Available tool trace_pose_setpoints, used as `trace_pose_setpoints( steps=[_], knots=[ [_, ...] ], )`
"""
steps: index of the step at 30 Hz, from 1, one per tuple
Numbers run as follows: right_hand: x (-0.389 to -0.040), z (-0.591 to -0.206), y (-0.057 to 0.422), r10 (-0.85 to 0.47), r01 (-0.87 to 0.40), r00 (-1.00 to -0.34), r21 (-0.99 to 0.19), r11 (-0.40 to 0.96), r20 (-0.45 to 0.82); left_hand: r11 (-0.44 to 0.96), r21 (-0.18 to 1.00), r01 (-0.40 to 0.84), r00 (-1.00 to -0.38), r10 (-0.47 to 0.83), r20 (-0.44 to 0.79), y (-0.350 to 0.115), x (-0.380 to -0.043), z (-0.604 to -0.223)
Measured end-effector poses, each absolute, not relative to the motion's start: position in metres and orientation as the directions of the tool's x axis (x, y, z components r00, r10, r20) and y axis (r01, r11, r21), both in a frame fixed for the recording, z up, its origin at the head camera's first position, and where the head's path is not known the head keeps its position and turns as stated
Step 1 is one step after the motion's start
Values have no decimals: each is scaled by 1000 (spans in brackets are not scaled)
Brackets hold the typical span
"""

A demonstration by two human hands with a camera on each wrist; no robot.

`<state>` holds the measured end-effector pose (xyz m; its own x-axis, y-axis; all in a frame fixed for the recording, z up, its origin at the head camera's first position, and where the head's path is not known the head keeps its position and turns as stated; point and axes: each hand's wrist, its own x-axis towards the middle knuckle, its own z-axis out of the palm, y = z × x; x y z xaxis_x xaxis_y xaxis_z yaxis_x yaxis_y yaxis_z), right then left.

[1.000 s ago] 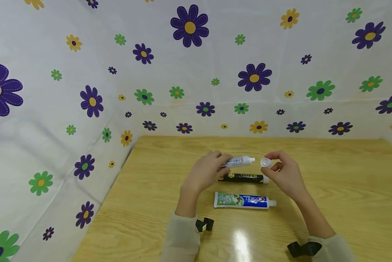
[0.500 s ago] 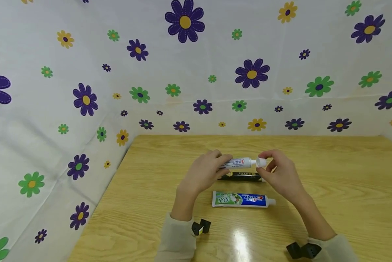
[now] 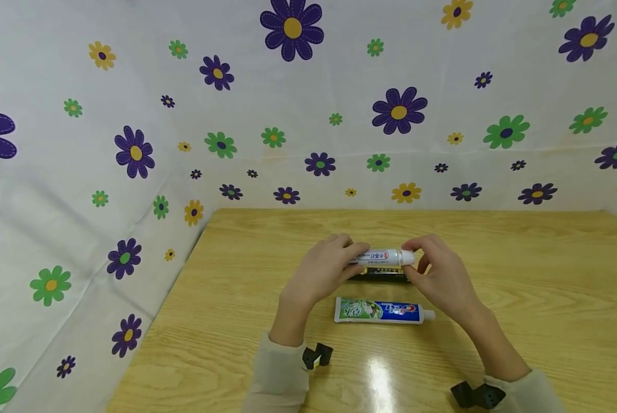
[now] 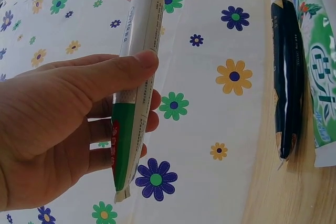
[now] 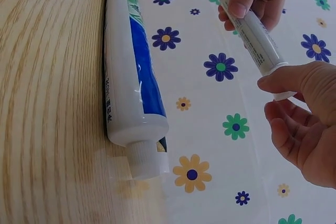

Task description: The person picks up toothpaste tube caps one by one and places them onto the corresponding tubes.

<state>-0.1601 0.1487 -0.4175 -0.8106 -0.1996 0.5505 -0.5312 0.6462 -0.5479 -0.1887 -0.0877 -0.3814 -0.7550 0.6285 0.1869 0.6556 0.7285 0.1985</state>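
Note:
My left hand grips a white and green toothpaste tube around its body, thumb on one side and fingers on the other. The tube is held above the table, its nozzle end to the right. Thumb and fingers of my right hand pinch a white cap, which covers the tube's nozzle. In the left wrist view the tube's green tail sticks out below my left hand. In the right wrist view my thumb and fingertips lie around the cap.
A black toothpaste tube lies on the wooden table, partly hidden behind the held tube. Nearer lies a blue and green toothpaste tube with a white cap. A flower-print cloth rises behind and to the left of the table.
My right hand has moved left, bringing the cap from apart onto the tube's nozzle, which is now covered. My left hand keeps its grip on the tube.

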Motion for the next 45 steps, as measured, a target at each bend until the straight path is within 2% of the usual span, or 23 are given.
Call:
trace_pose_setpoints(
  steps=[8,18,26,33,45],
  knots=[
    [-159,-415,149,-213,-540,-796,-507,672,566,727,204,655,-755,629,184,-87,-187,-379],
    [-159,-408,155,-254,-537,-820,-536,651,513,728,174,663,-748,632,202,-87,-185,-376],
    [-157,-401,164,-252,-502,-859,-642,579,445,715,172,677,-734,645,212,-87,-183,-374],
    [-157,-399,168,-266,-503,-862,-667,550,431,693,162,703,-707,656,263,-88,-183,-372],
    [-153,-396,165,-237,-419,-908,-763,492,346,685,86,723,-673,671,312,-90,-180,-368]
  ],
)
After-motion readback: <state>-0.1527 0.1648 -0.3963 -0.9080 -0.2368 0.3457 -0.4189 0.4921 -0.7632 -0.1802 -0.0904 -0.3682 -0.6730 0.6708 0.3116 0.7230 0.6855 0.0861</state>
